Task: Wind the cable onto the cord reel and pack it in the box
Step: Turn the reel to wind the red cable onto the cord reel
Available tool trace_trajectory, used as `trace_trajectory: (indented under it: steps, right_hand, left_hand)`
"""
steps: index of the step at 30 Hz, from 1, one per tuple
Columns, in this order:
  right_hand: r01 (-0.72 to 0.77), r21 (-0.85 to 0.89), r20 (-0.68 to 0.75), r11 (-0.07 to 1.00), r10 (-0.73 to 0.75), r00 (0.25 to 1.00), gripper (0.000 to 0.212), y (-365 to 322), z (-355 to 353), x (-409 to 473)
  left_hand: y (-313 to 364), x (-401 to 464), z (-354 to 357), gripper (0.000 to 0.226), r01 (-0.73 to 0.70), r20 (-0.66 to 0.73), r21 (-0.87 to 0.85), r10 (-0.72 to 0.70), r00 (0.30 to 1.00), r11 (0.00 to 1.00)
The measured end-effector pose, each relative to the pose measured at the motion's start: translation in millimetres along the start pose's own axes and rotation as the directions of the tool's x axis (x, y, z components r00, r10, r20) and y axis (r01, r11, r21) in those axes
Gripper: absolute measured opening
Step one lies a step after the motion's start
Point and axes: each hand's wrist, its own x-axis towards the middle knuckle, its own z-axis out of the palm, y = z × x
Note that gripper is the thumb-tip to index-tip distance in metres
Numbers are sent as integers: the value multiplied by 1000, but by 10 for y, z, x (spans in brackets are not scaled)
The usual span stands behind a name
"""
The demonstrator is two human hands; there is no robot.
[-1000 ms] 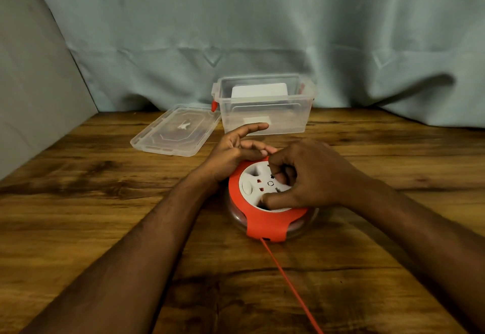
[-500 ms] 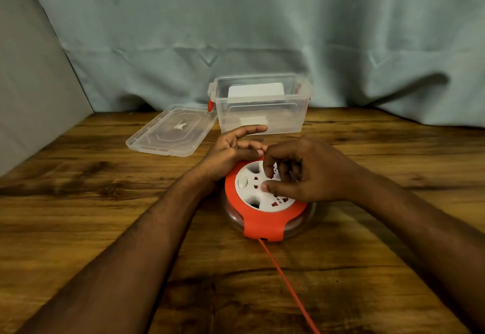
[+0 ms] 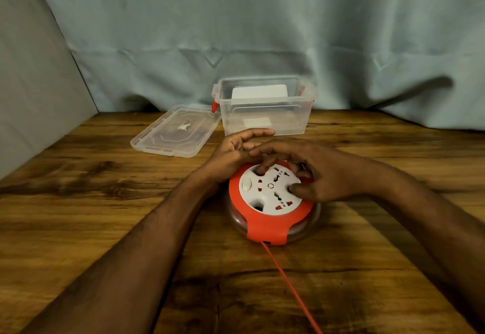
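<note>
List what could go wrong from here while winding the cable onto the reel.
1. The orange cable trails off the near table edge; its unseen end could snag or whip in.
2. The right hand has fingertips in the white hub's recesses on the cord reel; they may slip out.
3. The left hand only steadies the far rim, so the reel may slide.

Single head view, looking forward and down, close over table [image 3: 78,215]

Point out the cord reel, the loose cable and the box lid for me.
cord reel [image 3: 266,224]: head view, orange front band.
cable [image 3: 286,276]: head view, stretch lying on table.
box lid [image 3: 173,134]: head view, flat top.
</note>
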Motion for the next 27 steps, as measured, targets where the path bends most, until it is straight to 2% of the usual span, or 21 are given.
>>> trace_trajectory:
  steps: [6,10,15,21,27]
  right_hand:
    - [-28,-10,42,1000,29,999,94,-72,-40,-22]
    - [-59,43,69,997,56,996,102,-24,-64,-26]
    - [-18,94,94,995,9,996,105,-58,-81,15]
    - [-20,39,78,999,17,997,100,-107,-79,44]
    - [-122,-91,-24,988,120,992,79,-140,5,22]
  left_hand:
    - [12,15,-52,69,73,48,-74,-70,996,995]
    - [22,24,-11,69,56,35,-62,-54,998,997]
    - [29,32,18,71,38,-6,-43,-39,999,998]
    - [21,26,11,72,55,-18,-34,-56,998,998]
    - [63,17,58,69,66,-58,-54,-69,996,996]
